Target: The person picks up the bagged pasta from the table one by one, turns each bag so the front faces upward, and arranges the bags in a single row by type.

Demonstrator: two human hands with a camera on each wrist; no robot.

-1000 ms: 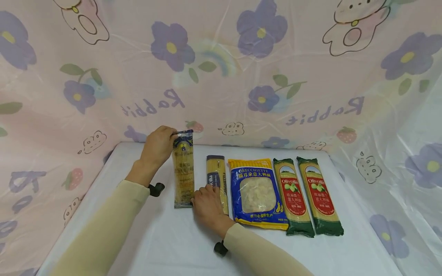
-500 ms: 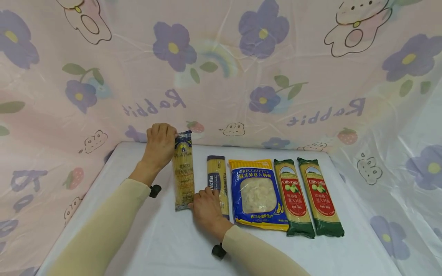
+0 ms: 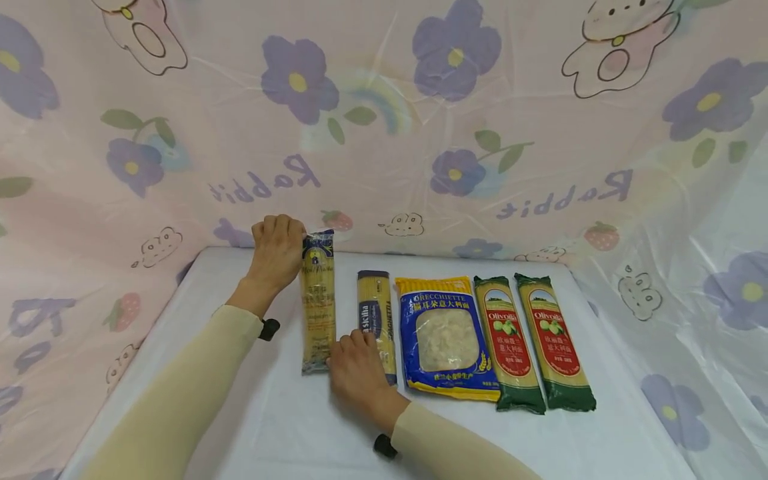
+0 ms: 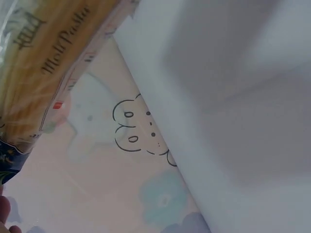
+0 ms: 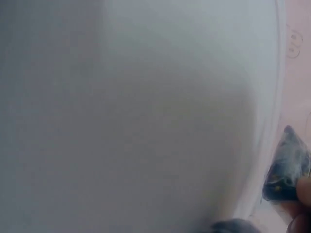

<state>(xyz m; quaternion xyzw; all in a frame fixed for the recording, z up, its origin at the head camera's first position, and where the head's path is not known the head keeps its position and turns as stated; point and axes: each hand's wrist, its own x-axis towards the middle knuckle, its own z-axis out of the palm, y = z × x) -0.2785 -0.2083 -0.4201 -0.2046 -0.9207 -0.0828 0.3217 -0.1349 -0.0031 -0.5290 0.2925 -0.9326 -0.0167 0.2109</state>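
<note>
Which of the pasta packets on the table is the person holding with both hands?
The leftmost spaghetti packet, dark blue at its ends. The left hand grips its far end, the right hand its near end; the other four lie untouched.

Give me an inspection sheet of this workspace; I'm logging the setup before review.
Surface: white table, bare at the front.
Job's things: spaghetti packet lying flat at the left end of the row, held at both ends.
Clutter: second spaghetti packet, blue pasta bag, two green packets, side by side.
Hands: left hand grips the packet's far end; right hand is at its near end, grip unclear.
Cables: nothing seen.
Surroundings: pink flowered sheet behind and beside the table.
</note>
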